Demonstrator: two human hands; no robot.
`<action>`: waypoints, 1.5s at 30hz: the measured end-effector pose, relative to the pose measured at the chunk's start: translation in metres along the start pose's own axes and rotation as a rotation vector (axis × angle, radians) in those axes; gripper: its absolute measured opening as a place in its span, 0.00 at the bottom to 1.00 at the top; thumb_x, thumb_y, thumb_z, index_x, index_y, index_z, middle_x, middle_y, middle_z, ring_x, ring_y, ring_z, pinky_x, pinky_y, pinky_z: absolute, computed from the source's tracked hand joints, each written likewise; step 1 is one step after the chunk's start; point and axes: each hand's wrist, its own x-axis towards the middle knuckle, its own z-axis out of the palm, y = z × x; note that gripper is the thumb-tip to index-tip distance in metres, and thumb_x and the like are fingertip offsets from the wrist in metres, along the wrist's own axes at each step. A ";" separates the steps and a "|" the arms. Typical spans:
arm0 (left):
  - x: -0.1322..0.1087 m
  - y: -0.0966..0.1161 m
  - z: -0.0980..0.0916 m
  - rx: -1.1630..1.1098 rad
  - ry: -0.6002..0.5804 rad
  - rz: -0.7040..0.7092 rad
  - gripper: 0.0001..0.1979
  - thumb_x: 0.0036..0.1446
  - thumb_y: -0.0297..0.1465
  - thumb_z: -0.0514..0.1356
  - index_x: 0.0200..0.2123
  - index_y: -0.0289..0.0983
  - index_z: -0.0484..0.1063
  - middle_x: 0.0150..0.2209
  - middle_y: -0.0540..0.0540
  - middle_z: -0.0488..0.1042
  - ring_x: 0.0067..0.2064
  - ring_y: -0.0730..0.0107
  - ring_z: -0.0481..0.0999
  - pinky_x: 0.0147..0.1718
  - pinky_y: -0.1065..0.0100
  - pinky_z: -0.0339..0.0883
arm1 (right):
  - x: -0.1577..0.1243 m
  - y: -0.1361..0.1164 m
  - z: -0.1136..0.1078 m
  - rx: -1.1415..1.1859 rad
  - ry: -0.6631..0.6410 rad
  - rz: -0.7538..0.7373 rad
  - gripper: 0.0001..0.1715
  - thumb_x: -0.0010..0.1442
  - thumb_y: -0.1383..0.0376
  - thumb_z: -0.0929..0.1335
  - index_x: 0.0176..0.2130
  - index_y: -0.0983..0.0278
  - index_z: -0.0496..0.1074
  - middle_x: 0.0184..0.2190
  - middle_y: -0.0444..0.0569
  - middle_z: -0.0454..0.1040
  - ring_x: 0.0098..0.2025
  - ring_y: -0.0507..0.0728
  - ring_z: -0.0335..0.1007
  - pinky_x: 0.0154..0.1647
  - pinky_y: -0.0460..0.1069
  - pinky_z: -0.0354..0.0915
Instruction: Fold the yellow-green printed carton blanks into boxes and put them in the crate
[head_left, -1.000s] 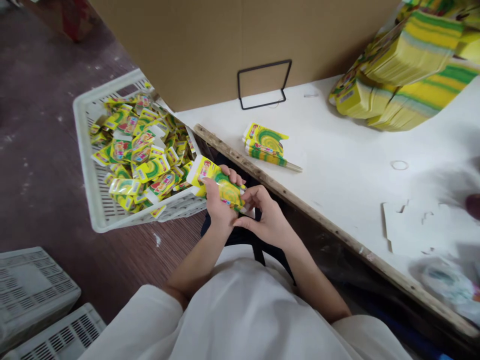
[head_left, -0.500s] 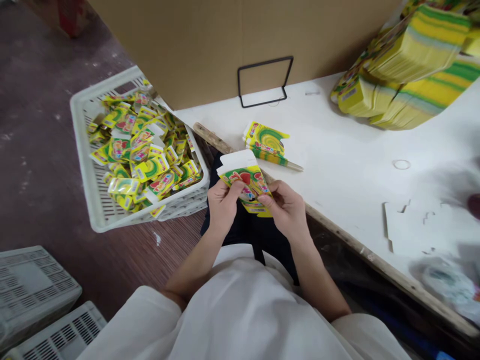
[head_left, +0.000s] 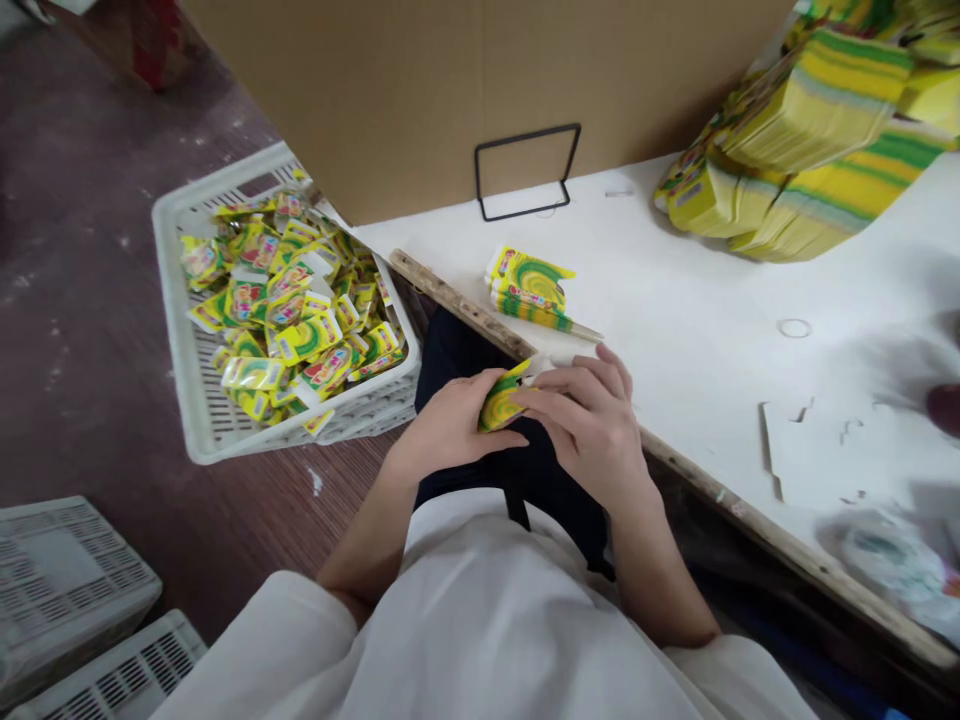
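Observation:
In front of my lap I hold a small yellow and green printed carton (head_left: 499, 404), turned so a swirl-printed face shows. My left hand (head_left: 454, 418) is closed around its left side, thumb below and fingers on top. My right hand (head_left: 589, 415) grips the other end, where a white flap shows between the fingers; part of the carton is hidden there. On the table edge just beyond lies a short stack of flat cartons (head_left: 531, 282). To the left, a white plastic basket (head_left: 176, 340) holds many folded cartons (head_left: 307, 338).
A large cardboard sheet (head_left: 420, 110) stands behind a black wire stand (head_left: 525, 210) on the white table (head_left: 690, 350). Bundled flat cartons (head_left: 802, 190) sit at the back right. A rubber band (head_left: 793, 328) lies on the table. Grey crates (head_left: 75, 570) stand on the floor at lower left.
The carton was flat and spread between both hands; now it is turned, opened into a box shape. My right hand has moved up over its end, and my left hand has wrapped round its side.

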 end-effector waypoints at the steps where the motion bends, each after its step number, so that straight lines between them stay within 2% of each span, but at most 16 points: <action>1: 0.001 0.001 0.006 0.019 0.040 -0.038 0.33 0.50 0.45 0.71 0.56 0.41 0.67 0.51 0.40 0.78 0.51 0.46 0.79 0.50 0.50 0.71 | 0.000 0.000 0.002 0.013 0.051 0.060 0.23 0.65 0.67 0.69 0.56 0.44 0.73 0.49 0.47 0.75 0.57 0.65 0.67 0.72 0.71 0.46; 3: 0.003 0.001 0.018 0.039 0.186 -0.110 0.34 0.49 0.45 0.72 0.55 0.40 0.65 0.48 0.40 0.78 0.48 0.47 0.79 0.46 0.52 0.72 | -0.001 0.000 0.006 0.053 0.215 0.201 0.34 0.65 0.59 0.70 0.67 0.48 0.61 0.60 0.54 0.67 0.65 0.71 0.61 0.72 0.73 0.46; 5: 0.006 -0.002 0.030 0.045 0.306 -0.142 0.37 0.44 0.47 0.73 0.53 0.40 0.65 0.46 0.42 0.78 0.46 0.48 0.79 0.44 0.53 0.72 | 0.000 -0.002 0.012 0.120 0.346 0.318 0.42 0.68 0.55 0.66 0.73 0.52 0.44 0.66 0.59 0.58 0.71 0.72 0.54 0.70 0.72 0.54; 7: 0.010 -0.004 0.041 0.032 0.346 -0.121 0.38 0.42 0.47 0.74 0.52 0.40 0.65 0.44 0.43 0.77 0.44 0.49 0.79 0.43 0.54 0.72 | 0.001 -0.004 0.017 0.212 0.357 0.393 0.39 0.72 0.56 0.59 0.74 0.52 0.37 0.68 0.60 0.56 0.72 0.69 0.52 0.68 0.68 0.60; 10: 0.013 -0.007 0.052 0.014 0.331 -0.062 0.39 0.42 0.47 0.74 0.54 0.40 0.64 0.47 0.42 0.77 0.47 0.49 0.80 0.47 0.54 0.72 | 0.002 -0.005 0.023 0.357 0.297 0.464 0.32 0.74 0.58 0.55 0.72 0.54 0.45 0.65 0.59 0.63 0.71 0.66 0.57 0.67 0.66 0.62; 13: 0.012 -0.006 0.054 -0.033 0.302 0.025 0.43 0.45 0.44 0.74 0.61 0.41 0.59 0.55 0.39 0.74 0.53 0.48 0.78 0.51 0.53 0.72 | 0.005 -0.002 0.022 0.538 0.260 0.524 0.28 0.72 0.57 0.60 0.68 0.57 0.57 0.60 0.57 0.71 0.65 0.66 0.66 0.66 0.64 0.64; 16: 0.011 -0.006 0.054 -0.119 0.270 0.147 0.44 0.49 0.38 0.72 0.64 0.42 0.54 0.61 0.38 0.69 0.60 0.50 0.74 0.55 0.56 0.70 | 0.007 0.005 0.021 0.787 0.086 0.572 0.28 0.68 0.56 0.67 0.64 0.57 0.63 0.59 0.54 0.74 0.62 0.64 0.71 0.63 0.61 0.69; 19: 0.012 -0.009 0.057 -0.136 0.295 0.198 0.40 0.48 0.33 0.71 0.61 0.43 0.56 0.58 0.40 0.71 0.60 0.51 0.74 0.56 0.55 0.69 | 0.005 0.014 0.028 0.988 -0.101 0.587 0.31 0.65 0.50 0.70 0.63 0.57 0.67 0.61 0.52 0.74 0.63 0.64 0.71 0.64 0.60 0.69; 21: 0.013 -0.010 0.061 -0.121 0.357 0.191 0.37 0.47 0.33 0.70 0.58 0.43 0.58 0.55 0.41 0.72 0.57 0.52 0.75 0.54 0.54 0.70 | 0.002 0.019 0.034 1.031 -0.105 0.606 0.32 0.65 0.47 0.69 0.62 0.57 0.68 0.60 0.52 0.75 0.62 0.64 0.71 0.64 0.60 0.69; 25: 0.014 -0.012 0.063 -0.194 0.407 0.178 0.29 0.47 0.33 0.70 0.49 0.43 0.60 0.50 0.44 0.72 0.50 0.59 0.77 0.45 0.60 0.71 | -0.004 0.020 0.038 0.957 -0.057 0.537 0.34 0.68 0.44 0.63 0.66 0.57 0.65 0.60 0.53 0.75 0.63 0.64 0.71 0.65 0.61 0.68; 29: 0.016 -0.015 0.060 -0.237 0.326 0.073 0.24 0.47 0.33 0.69 0.44 0.43 0.60 0.39 0.50 0.71 0.36 0.66 0.75 0.36 0.64 0.69 | -0.004 0.010 0.026 0.635 -0.186 0.313 0.36 0.69 0.52 0.66 0.71 0.55 0.57 0.70 0.49 0.61 0.72 0.63 0.58 0.73 0.62 0.57; 32: 0.018 -0.017 0.063 -0.183 0.400 0.133 0.29 0.47 0.33 0.68 0.50 0.41 0.60 0.47 0.42 0.69 0.45 0.58 0.76 0.42 0.58 0.72 | -0.005 0.006 0.018 0.448 -0.193 0.255 0.31 0.72 0.63 0.62 0.71 0.52 0.58 0.71 0.46 0.60 0.73 0.61 0.56 0.73 0.61 0.57; 35: 0.017 -0.016 0.067 -0.126 0.495 0.165 0.37 0.44 0.29 0.68 0.57 0.41 0.57 0.58 0.35 0.64 0.59 0.47 0.70 0.54 0.49 0.68 | -0.007 0.009 0.017 0.408 -0.025 0.301 0.30 0.72 0.66 0.60 0.69 0.51 0.61 0.69 0.47 0.64 0.70 0.61 0.61 0.72 0.61 0.60; 38: 0.013 -0.015 0.063 -0.028 0.437 0.037 0.33 0.45 0.25 0.65 0.56 0.42 0.61 0.52 0.40 0.70 0.55 0.50 0.73 0.53 0.49 0.69 | -0.007 0.011 0.017 0.379 0.094 0.320 0.31 0.71 0.65 0.63 0.70 0.51 0.60 0.70 0.48 0.63 0.71 0.62 0.60 0.71 0.61 0.61; 42: 0.006 -0.018 0.047 0.030 0.373 0.051 0.31 0.46 0.29 0.67 0.55 0.41 0.65 0.49 0.42 0.76 0.49 0.53 0.77 0.49 0.54 0.71 | -0.005 0.014 0.010 0.348 -0.098 0.212 0.26 0.70 0.64 0.64 0.65 0.50 0.68 0.72 0.48 0.57 0.71 0.64 0.59 0.68 0.61 0.64; 45: 0.005 -0.019 0.031 0.087 0.287 0.102 0.31 0.45 0.33 0.69 0.54 0.41 0.68 0.50 0.42 0.78 0.49 0.51 0.79 0.49 0.54 0.70 | -0.003 0.024 -0.002 0.354 -0.214 0.175 0.18 0.69 0.61 0.67 0.56 0.52 0.77 0.71 0.49 0.60 0.68 0.65 0.64 0.67 0.61 0.66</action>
